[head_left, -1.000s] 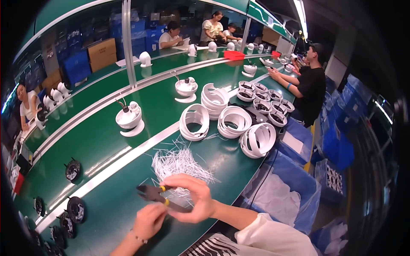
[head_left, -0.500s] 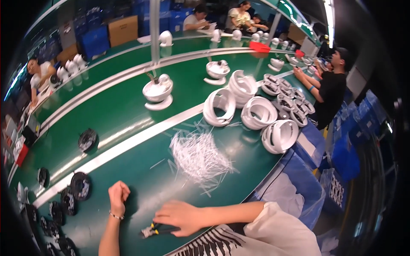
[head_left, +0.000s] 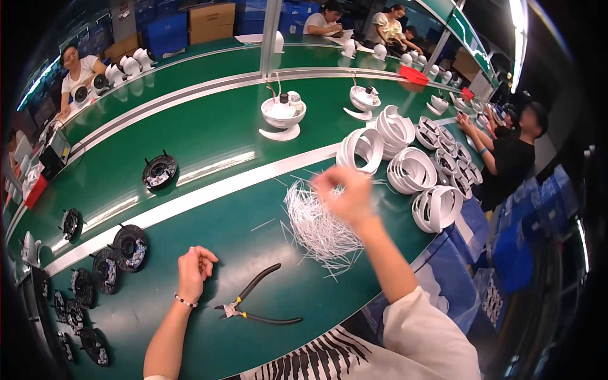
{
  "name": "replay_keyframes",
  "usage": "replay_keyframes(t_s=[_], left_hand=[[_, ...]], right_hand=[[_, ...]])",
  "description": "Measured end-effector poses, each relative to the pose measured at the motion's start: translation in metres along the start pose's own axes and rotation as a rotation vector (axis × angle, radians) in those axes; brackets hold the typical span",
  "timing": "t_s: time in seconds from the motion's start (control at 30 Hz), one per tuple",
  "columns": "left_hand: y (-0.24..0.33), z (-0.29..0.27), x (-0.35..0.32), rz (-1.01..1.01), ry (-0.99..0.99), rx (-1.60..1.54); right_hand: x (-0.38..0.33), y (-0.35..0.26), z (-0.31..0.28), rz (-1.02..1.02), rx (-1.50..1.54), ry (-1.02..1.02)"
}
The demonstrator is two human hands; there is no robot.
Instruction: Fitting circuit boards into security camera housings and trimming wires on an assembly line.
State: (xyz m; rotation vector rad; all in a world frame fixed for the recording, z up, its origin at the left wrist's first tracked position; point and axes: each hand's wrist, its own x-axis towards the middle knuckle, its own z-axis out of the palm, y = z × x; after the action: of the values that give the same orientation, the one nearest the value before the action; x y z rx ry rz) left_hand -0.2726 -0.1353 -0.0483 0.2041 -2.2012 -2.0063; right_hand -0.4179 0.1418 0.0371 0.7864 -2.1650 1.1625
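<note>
My left hand (head_left: 196,272) rests on the green bench with its fingers loosely curled in, and no object shows in them. A pair of side cutters (head_left: 235,309) with black and yellow handles lies to its right, handles spread, with no hand on it. My right hand (head_left: 347,199) is raised over the far right part of a pile of white plastic strips (head_left: 316,228), probably cable ties. Motion smears its fingers, so whether they hold a strip is hidden. One loose strip (head_left: 263,225) lies left of the pile.
Black round parts with circuit boards (head_left: 130,247) stand at the left. White ring-shaped shells (head_left: 411,170) are stacked at the right, beside a blue bin (head_left: 453,275). White bowl-like housings (head_left: 283,114) sit on the green belt beyond a metal rail (head_left: 209,177). Several people work farther off.
My right hand has let go of the side cutters and moved up and right to the strip pile. The cutters now lie with handles spread. My left hand's fingers have loosened slightly.
</note>
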Motion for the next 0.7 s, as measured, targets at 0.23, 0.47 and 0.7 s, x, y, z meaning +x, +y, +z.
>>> replay_keyframes(t_s=[0.23, 0.47, 0.7], left_hand=[[0.006, 0.008, 0.001, 0.005, -0.028, 0.015], [0.011, -0.007, 0.018, -0.002, 0.051, -0.11], [0.027, -0.085, 0.193, 0.264, 0.697, 0.735]], right_hand=[[0.037, 0.12, -0.038, 0.333, -0.708, 0.149], [0.031, 0.1, -0.037, 0.16, -0.619, 0.077], [-0.017, -0.026, -0.019, -0.161, -0.203, -0.064]])
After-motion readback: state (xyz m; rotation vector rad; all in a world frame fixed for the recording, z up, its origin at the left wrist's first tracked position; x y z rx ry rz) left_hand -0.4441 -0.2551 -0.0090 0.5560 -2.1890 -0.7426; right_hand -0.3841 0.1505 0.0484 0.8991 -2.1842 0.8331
